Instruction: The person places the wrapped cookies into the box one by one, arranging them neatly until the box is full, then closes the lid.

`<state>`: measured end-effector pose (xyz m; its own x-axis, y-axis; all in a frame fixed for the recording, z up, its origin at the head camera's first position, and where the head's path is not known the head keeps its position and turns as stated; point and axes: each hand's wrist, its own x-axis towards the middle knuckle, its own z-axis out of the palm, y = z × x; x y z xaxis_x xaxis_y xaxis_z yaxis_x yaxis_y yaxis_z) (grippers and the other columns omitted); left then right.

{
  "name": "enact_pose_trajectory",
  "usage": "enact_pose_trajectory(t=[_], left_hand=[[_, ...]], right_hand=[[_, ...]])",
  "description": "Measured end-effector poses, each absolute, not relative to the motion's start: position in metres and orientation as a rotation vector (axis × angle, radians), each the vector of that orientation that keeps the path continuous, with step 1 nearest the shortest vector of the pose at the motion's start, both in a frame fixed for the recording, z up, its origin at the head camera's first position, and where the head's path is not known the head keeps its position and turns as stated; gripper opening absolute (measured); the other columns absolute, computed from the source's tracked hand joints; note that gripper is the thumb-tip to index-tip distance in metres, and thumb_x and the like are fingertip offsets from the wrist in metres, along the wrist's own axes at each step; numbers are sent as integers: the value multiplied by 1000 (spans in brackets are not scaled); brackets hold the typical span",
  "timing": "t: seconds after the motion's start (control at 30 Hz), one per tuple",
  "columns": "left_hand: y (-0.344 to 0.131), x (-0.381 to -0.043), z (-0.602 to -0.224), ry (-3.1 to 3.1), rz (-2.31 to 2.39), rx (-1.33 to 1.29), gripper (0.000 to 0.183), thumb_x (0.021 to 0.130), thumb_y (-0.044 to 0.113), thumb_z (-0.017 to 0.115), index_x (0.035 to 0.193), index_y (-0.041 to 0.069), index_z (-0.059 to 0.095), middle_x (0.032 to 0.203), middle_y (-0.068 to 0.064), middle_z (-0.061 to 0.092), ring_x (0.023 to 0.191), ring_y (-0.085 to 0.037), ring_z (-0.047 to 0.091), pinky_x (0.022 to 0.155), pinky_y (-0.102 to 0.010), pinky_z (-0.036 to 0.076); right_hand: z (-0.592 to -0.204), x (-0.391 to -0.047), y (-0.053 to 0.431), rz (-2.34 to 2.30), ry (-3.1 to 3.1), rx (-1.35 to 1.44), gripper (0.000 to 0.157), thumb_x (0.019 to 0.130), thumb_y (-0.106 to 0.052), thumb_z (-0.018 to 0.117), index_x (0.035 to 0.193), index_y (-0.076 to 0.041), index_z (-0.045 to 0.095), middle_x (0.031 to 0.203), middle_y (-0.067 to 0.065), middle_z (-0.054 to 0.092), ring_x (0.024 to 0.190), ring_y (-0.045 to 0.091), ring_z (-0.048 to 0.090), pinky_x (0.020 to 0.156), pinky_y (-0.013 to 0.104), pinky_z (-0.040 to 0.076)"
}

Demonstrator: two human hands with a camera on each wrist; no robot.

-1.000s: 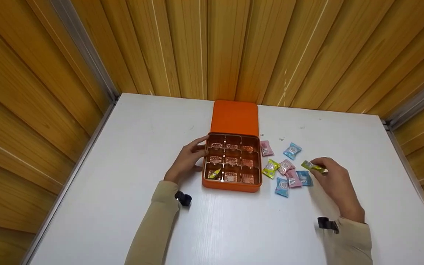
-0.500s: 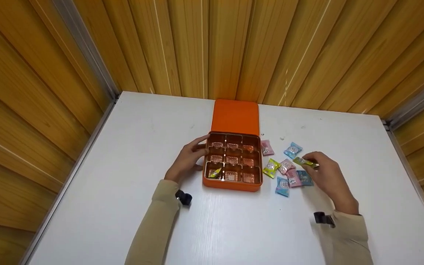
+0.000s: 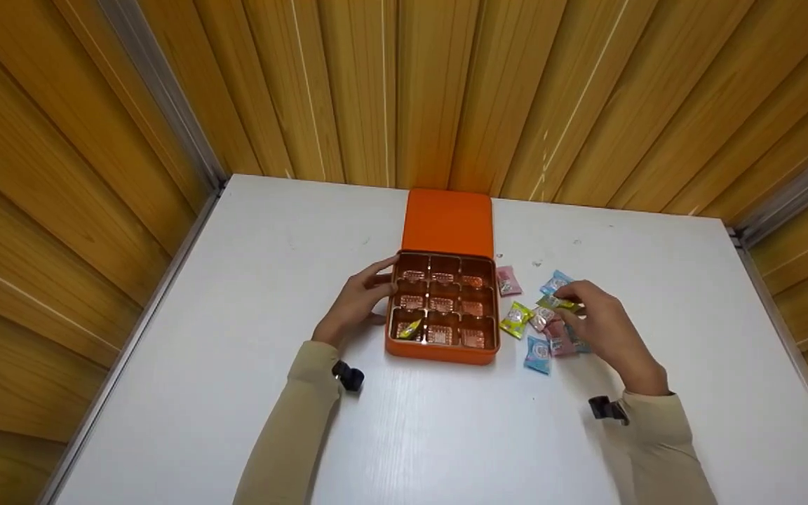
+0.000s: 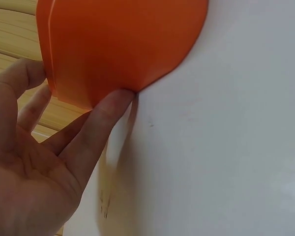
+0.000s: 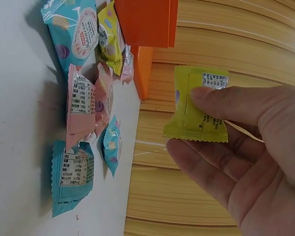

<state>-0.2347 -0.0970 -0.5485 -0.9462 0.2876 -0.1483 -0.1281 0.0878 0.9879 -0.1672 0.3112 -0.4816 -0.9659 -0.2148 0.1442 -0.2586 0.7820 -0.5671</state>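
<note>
An orange tin (image 3: 441, 354) with a clear insert of several compartments lies with its lid (image 3: 448, 223) folded back. In its front-left compartment is a yellow-green wrapped candy (image 3: 411, 329). My left hand (image 3: 356, 306) touches the tin's left side with extended thumb and fingers; the left wrist view shows the orange wall (image 4: 118, 49) against them. My right hand (image 3: 604, 324) pinches another yellow-green wrapped candy (image 5: 199, 108) between thumb and fingers, above the loose candies. Below it lie a pink candy (image 5: 81, 110) and a blue candy (image 5: 71, 177), partly hidden in the head view.
Right of the tin lie a yellow-green candy (image 3: 516, 320), a pink candy (image 3: 508, 280) and blue candies, one nearer the front (image 3: 537, 355) and one farther back (image 3: 555, 282). A wood-patterned wall (image 3: 439, 91) borders the white table (image 3: 292, 238).
My right hand has moved left and slightly away from me with the candy, now over the loose candies. My left hand stays at the tin.
</note>
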Motion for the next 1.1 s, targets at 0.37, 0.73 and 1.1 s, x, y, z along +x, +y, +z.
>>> enact_pose_trajectory(t=[0.37,0.73,1.1], left_hand=[[-99,-237,-550,2039,1935,151,60,105,15,66,161,31,51,150,-19,56,126,-37,62,71,-46,65],[-99,-237,-550,2076,1887,146,60,105,19,65,162,33,49,153,-16,55,129,-36,60,68,-43,65],[-98,-235,-548,2084,1888,141,60,105,17,65,161,33,49,153,-17,55,129,-38,61,71,-46,65]], right_hand=[[-478,-171,290,960,-2983,473,29,97,5,73,124,-1,64,122,16,66,110,37,68,95,54,58],[-475,-175,273,923,-2947,574,29,95,6,75,122,-1,67,119,14,67,112,36,70,96,52,58],[-469,-181,255,941,-2871,733,29,92,8,78,116,-4,68,112,9,68,107,31,72,93,46,60]])
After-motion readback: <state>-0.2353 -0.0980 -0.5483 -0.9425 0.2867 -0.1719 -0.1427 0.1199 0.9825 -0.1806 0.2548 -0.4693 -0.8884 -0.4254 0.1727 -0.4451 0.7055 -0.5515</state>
